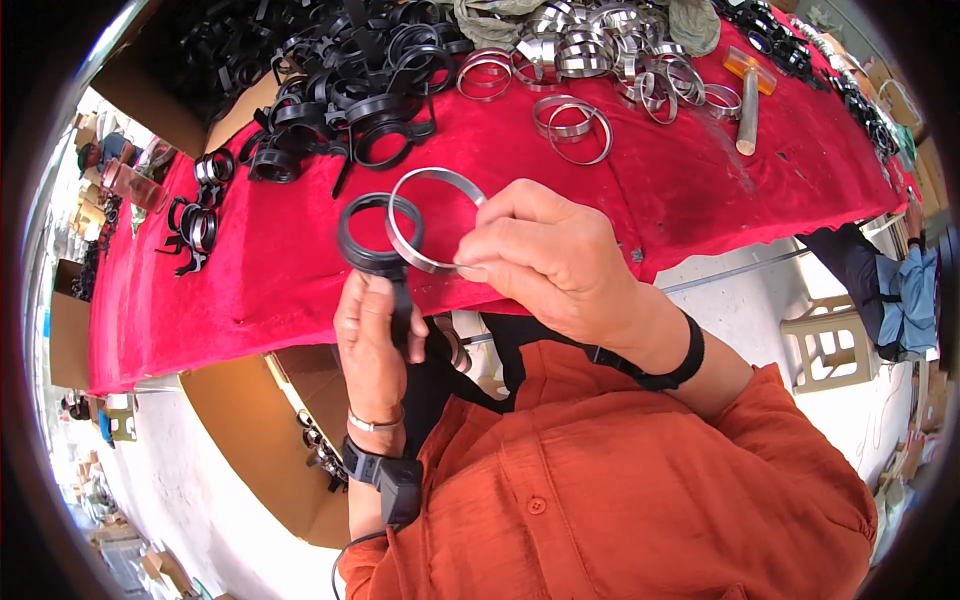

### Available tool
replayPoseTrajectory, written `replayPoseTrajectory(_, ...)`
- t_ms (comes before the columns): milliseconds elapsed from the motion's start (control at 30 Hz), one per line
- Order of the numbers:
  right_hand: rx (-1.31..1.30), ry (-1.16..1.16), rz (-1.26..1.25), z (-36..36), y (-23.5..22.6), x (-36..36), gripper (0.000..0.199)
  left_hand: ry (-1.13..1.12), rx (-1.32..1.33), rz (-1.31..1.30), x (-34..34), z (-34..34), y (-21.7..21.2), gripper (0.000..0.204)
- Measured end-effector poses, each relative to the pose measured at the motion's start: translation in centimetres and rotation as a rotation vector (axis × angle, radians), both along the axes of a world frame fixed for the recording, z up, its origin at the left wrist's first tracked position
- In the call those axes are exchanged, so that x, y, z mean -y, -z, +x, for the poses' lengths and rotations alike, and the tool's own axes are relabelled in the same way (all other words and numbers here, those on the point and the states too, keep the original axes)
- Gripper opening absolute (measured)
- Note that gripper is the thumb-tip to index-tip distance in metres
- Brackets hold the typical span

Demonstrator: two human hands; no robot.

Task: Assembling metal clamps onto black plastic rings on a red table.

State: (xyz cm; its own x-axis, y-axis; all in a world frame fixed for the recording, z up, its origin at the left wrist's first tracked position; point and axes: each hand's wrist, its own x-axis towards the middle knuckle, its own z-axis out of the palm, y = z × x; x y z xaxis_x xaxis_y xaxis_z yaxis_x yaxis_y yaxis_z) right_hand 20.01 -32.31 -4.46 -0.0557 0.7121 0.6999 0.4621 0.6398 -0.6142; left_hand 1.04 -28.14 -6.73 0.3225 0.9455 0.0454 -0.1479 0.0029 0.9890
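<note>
My left hand (371,335) is closed around the handle of a black ring-shaped part (349,238), its round end held upward above the near side of the table. Between the fingertips and thumb of my right hand (550,255) is a thin silver metal ring (436,174). The metal ring is tilted, and its left side overlaps the right side of the black ring in the picture. Whether the two touch, I cannot tell.
A red cloth (270,270) covers the table. Black ring parts (330,100) lie heaped at the far left, silver rings (585,50) at the far middle. A mallet (748,115) lies right of them. Below the table's edge stands a cardboard box (235,420); a stool (828,345) is at right.
</note>
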Motion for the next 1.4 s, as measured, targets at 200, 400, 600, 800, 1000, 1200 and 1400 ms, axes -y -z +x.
replayPoseTrajectory(200,-0.078,0.02,0.032,-1.4,0.7,-0.8,0.009,0.088,-0.054,0.017,1.3,0.8,-0.7,0.012)
replayPoseTrajectory(400,-0.057,0.015,0.004,-1.6,1.2,-0.6,0.011,0.174,-0.115,0.184,1.6,0.6,0.1,0.02)
replayPoseTrajectory(600,0.015,0.005,-0.029,-1.6,1.3,-0.2,0.014,0.171,-0.228,0.235,1.6,0.6,-0.7,0.024)
replayPoseTrajectory(800,-0.001,0.041,-0.068,-2.2,0.9,-0.1,0.013,0.199,-0.173,0.304,1.5,0.8,0.5,0.025)
replayPoseTrajectory(1000,-0.1,-0.023,-0.054,-2.5,1.4,-0.6,0.016,0.087,0.052,0.12,1.7,1.4,0.1,0.019)
replayPoseTrajectory(1200,-0.315,0.082,-0.265,-0.1,0.7,-1.6,0.029,0.062,0.239,0.057,1.5,0.8,-0.5,0.016)
replayPoseTrajectory(1400,-0.768,-0.398,-0.837,-0.2,0.3,-0.2,0.036,0.069,0.204,0.088,1.8,0.8,-0.6,0.021)
